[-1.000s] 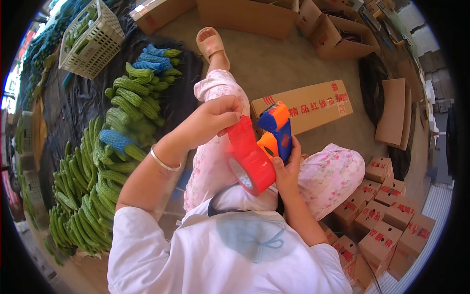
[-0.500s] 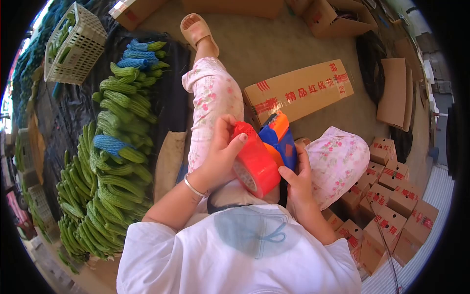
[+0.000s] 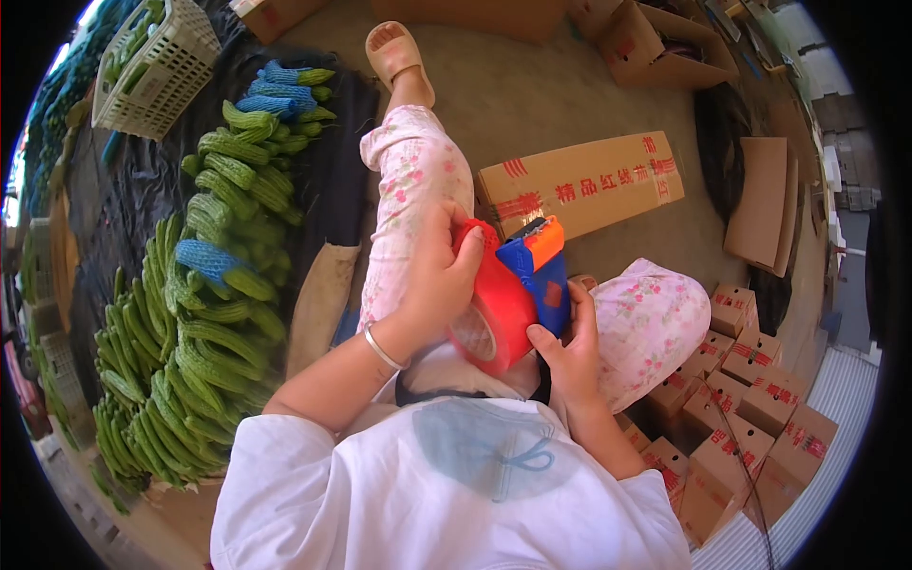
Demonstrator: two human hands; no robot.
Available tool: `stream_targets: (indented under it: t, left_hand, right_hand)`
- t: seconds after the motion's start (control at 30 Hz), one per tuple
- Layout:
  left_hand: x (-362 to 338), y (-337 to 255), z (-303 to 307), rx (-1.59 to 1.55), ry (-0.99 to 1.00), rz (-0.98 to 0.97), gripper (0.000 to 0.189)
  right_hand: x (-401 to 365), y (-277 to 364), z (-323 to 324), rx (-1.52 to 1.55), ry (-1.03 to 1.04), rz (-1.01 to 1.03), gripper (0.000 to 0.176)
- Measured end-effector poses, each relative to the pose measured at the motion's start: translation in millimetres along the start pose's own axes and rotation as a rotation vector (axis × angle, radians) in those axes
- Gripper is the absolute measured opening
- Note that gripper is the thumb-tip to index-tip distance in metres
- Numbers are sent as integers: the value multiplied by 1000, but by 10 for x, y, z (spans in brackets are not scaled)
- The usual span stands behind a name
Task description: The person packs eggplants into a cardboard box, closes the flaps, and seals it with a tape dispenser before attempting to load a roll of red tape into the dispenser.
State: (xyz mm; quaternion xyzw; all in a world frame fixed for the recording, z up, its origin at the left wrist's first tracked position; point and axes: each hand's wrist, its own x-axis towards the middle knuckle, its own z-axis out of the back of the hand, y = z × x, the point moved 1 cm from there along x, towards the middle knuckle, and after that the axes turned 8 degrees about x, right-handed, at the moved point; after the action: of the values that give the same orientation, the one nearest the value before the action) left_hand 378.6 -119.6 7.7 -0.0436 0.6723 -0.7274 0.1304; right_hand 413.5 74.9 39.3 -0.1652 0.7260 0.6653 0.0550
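Observation:
A wide roll of red packing tape (image 3: 506, 302) is gripped in my left hand (image 3: 445, 271), thumb on its near face and fingers behind. My right hand (image 3: 573, 350) holds a blue tape dispenser (image 3: 548, 290) with an orange plate at its top end. The roll sits against the dispenser's side, above my lap; how far it is pushed onto the dispenser cannot be seen. Beyond both hands lies a taped cardboard carton (image 3: 594, 180) with red printing, flat on the floor.
Many green bitter melons (image 3: 223, 351) are piled at left on dark sheeting, a few in blue foam net sleeves. A pale plastic crate (image 3: 166, 81) stands at the back left. Small printed cartons (image 3: 727, 446) are stacked at right, and an open carton (image 3: 655, 47) lies far back.
The red tape roll has come closer to the dispenser, and the orange part seen between them is now covered. The whole view has shifted slightly.

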Motion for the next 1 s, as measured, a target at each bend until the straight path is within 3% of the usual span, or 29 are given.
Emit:
stream_targets:
  t: [0.23,0.33,0.43,0.53,0.63,0.7,0.77,0.87,0.93,1.0]
  left_hand:
    - [-33,-18,0,91,-38,-104,10]
    - [-68,-21,20,41,-39,-26,10]
    - [-147,56,30,-17,-51,28,10]
    - [-276,93,63,11,-59,30,10]
    - [-303,29,76,-107,-123,38,9]
    - [-272,83,52,-152,-160,28,7]
    - [-251,71,84,-195,-191,22,7]
    - [-132,-58,193,-203,-39,163,6]
    - [-30,-182,264,-449,218,260,6]
    - [6,-260,289,-442,273,277,6]
  right_hand:
    - [-116,74,-143,56,-2,-2,69]
    - [-158,37,-124,82,-14,27,68]
    - [-151,66,-164,267,14,-83,70]
    - [-274,24,-205,216,83,-157,73]
    - [-359,-8,-245,29,127,-84,76]
    - [-333,7,-309,-367,115,111,78]
    - [-270,-93,-283,-272,88,78,78]
    - [-153,-130,-159,-48,54,50,78]
    - [-106,-127,-66,74,57,54,77]
    - [-93,-116,17,135,94,88,76]
